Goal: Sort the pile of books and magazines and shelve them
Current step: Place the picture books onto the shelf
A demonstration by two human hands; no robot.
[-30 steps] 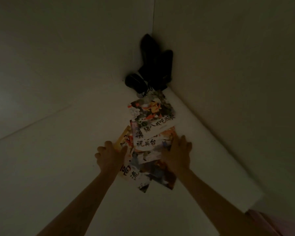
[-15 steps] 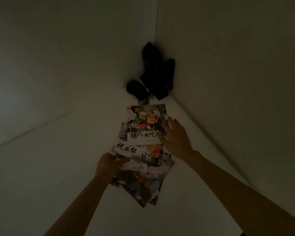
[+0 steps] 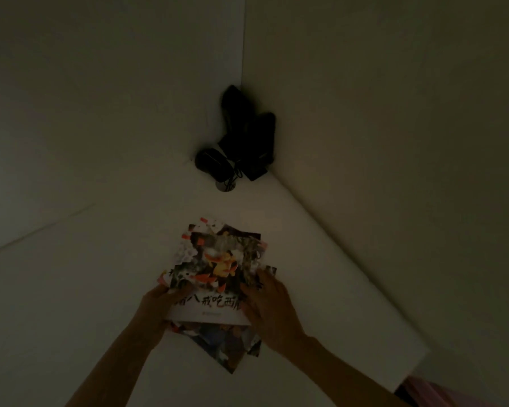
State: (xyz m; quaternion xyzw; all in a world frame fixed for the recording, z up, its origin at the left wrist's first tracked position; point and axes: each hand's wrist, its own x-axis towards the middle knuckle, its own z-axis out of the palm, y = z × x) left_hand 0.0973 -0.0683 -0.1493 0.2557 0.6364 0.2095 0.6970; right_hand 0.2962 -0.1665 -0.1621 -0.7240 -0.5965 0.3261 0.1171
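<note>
Pretty dim on my feed, but here's what I've got. The white desk (image 3: 321, 259) fills most of the view and runs back into a corner where two pale walls (image 3: 115, 83) meet. Sitting near the front of it is the pile of picture books (image 3: 218, 283), all fanned and crooked, corners sticking out at the bottom and on the right. The top book (image 3: 215, 271) has a busy colourful cover with big black Chinese characters on a white strip along its near edge.

The left hand (image 3: 156, 306) is on the pile's left edge, thumb on the top cover and fingers curled underneath, so it's gripping the pile. The right hand (image 3: 269, 306) is on the right side with its fingers lying across the covers; I can't tell if they're wrapped round the edge or just pressing flat.

Way back in the corner, well apart from the books, there's a clump of dark objects (image 3: 241, 139) with a thin cable, too murky to identify. A bit of pink fabric (image 3: 441, 392) shows bottom right.
</note>
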